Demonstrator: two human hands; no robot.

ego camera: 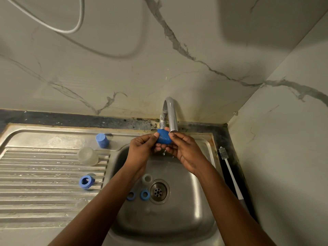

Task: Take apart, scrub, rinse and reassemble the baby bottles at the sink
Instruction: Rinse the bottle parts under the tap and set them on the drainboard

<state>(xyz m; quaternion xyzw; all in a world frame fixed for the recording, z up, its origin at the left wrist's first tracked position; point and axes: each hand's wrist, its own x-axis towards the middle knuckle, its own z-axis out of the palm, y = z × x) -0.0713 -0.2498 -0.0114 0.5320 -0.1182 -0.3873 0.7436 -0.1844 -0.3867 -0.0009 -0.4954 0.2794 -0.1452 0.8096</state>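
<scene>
Marble-look wall panels rise behind a stainless steel sink (209, 144), and a chrome faucet (171, 112) arches over the back of its basin. Right at the spout's mouth, both hands hold a blue cap (164, 137) between them. The left hand (142, 148) pinches the cap's left end, thumb on top and fingers curled underneath. The right hand (186, 150) pinches the right end the same way, its thumb tip just under the spout. Water drips from beneath the grip into the basin.

Left of the grip and slightly beyond it, a second blue cap (102, 140) stands on the flat edge of the drainboard (35, 174). A clear dome (88, 155) sits nearer, on the ribs, left of the held cap and toward the person. Further toward the person on the same ribs lies a large blue ring (86, 181), tilted with its hole facing up.

Below the grip, on the basin floor, a clear piece (147, 178) lies beside the drain (159, 191). A small blue ring (130, 195) and a second small blue ring (144, 194) lie just left of the drain, side by side.

Right of the grip, outside the basin, a bottle brush (229, 171) lies along the dark counter strip, bristles pointing away from the person. High above the grip, to the left, a grey cable (80, 18) loops across the wall.
</scene>
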